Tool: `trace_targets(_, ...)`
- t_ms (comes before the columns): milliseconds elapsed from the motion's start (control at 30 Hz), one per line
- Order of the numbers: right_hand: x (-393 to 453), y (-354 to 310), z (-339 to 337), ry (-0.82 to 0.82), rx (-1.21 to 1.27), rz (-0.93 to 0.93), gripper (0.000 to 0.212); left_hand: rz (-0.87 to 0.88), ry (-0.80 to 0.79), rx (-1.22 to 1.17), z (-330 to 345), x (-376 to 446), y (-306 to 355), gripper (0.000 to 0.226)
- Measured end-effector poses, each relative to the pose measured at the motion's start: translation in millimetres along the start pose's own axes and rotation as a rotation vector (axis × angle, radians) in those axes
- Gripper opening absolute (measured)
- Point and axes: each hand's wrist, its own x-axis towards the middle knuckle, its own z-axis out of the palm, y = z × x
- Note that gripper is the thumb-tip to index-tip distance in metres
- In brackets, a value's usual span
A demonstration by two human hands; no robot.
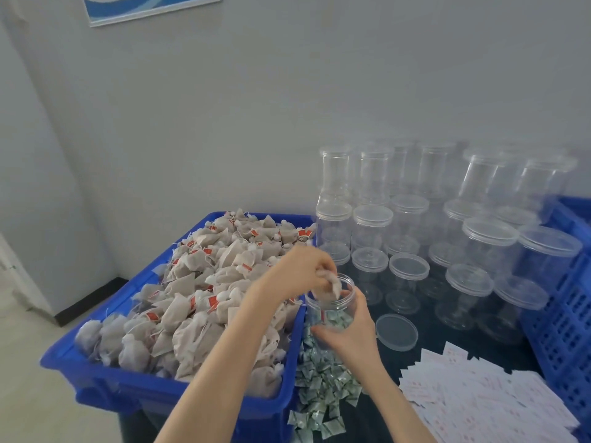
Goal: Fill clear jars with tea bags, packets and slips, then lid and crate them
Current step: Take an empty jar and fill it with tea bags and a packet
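Note:
My right hand [350, 327] grips an open clear jar [339, 306] from its right side, just right of the blue bin. My left hand [303, 266] holds a beige tea bag [331, 287] over the jar's mouth, the bag partly inside. A greenish packet shows inside the jar near the bottom. The blue bin [96, 375] is heaped with tea bags [204, 292] carrying red tags. A loose clear lid [396, 331] lies on the dark table right of the jar.
Small green-white packets [323, 388] lie piled by the bin's right wall. White slips [479, 398] spread at the lower right. Several lidded empty jars [470, 251] stand stacked behind. A blue crate [569, 314] rises at the right edge.

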Motion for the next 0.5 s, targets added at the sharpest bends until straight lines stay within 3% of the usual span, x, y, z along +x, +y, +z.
trace_targets(233, -3.2, -0.3, 4.4, -0.059, -0.039, -0.082, 0.092, -0.085, -0.121, 0.135, 30.8, 4.3, -13.5, 0.02)
trace_targets(367, -1.8, 1.3, 4.6, -0.038, -0.02, -0.074, 0.092, -0.16, 0.073, 0.031, 3.6, -8.5, -29.5, 0.017)
trace_targets(433, -1.3, 0.8, 4.0, -0.053, -0.017, -0.067, 0.097, -0.266, 0.176, 0.081, -13.5, -18.0, -45.5, 0.017)
trace_targets(500, -1.1, 1.3, 3.7, -0.064, -0.024, -0.06, 0.1, -0.401, 0.174, 0.18, -28.3, -29.2, -63.6, 0.014)
